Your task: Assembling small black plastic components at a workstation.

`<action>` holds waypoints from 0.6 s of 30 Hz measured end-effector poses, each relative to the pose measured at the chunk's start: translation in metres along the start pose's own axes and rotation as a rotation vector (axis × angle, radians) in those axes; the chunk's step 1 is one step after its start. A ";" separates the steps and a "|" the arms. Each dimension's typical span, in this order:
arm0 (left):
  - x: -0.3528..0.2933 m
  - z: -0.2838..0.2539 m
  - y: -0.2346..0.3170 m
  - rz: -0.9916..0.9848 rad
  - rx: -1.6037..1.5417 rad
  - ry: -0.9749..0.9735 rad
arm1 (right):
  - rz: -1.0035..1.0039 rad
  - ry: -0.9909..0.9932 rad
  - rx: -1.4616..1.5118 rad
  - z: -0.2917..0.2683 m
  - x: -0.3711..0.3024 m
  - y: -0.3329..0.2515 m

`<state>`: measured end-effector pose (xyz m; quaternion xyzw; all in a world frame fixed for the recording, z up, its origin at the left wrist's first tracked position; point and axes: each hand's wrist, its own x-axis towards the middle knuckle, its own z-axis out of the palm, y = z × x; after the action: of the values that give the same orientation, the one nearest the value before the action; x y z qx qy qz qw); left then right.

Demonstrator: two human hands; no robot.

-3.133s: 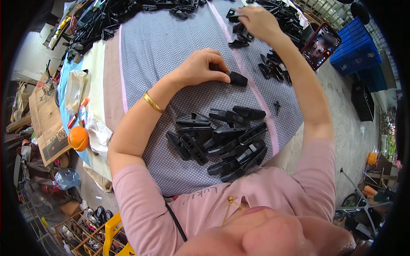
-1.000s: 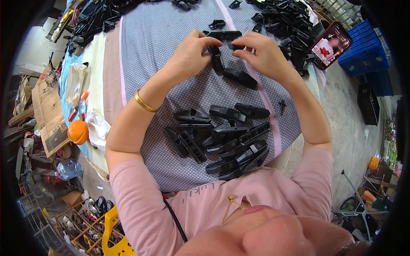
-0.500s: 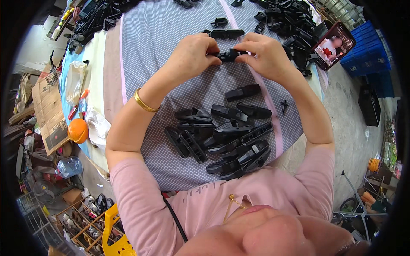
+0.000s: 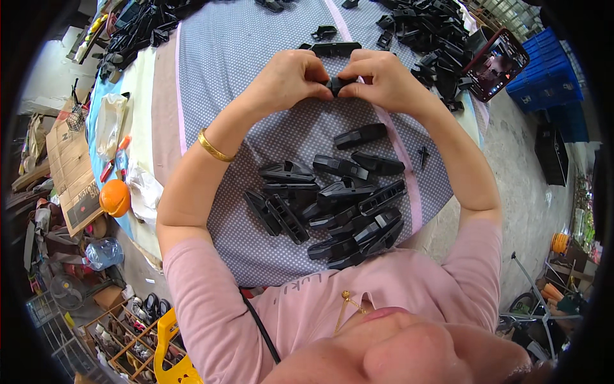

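Note:
Between my two hands is a small black plastic part, mostly covered by my fingertips. My left hand pinches its left end, and my right hand grips the right end; the hands are almost touching. Just beyond them lies a long black plastic piece, with a smaller black piece farther off. Closer to me, a loose heap of elongated black plastic pieces covers the cloth. One tiny black part rests apart at the right.
A dotted grey cloth covers the table. Black parts are piled at the far left and far right. A phone leans by the right pile. An orange fruit and a white plastic bag sit on the left edge.
My hands have drawn closer together around the black part, so less of it shows. The loose pieces on the cloth keep their arrangement.

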<state>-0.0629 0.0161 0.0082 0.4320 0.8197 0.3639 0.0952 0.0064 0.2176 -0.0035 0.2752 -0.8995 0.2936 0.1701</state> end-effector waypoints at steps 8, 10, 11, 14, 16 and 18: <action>0.012 0.023 -0.016 0.421 0.458 0.331 | 0.198 0.088 -0.365 -0.035 -0.011 0.034; 0.015 0.024 -0.021 0.481 0.679 0.448 | 0.189 0.078 -0.395 -0.032 -0.012 0.033; 0.015 0.022 -0.020 0.461 0.591 0.388 | 0.215 0.012 -0.430 -0.030 -0.014 0.030; 0.014 0.020 -0.016 0.378 0.496 0.305 | 0.247 -0.066 -0.476 -0.027 -0.015 0.031; 0.008 0.020 -0.008 0.313 0.487 0.286 | 0.251 -0.082 -0.487 -0.025 -0.014 0.031; 0.001 0.016 0.009 -0.094 -0.124 0.135 | 0.343 0.025 -0.269 -0.023 -0.012 0.026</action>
<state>-0.0500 0.0286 0.0028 0.3609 0.8196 0.4371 0.0834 0.0042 0.2542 -0.0027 0.0895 -0.9620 0.1991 0.1640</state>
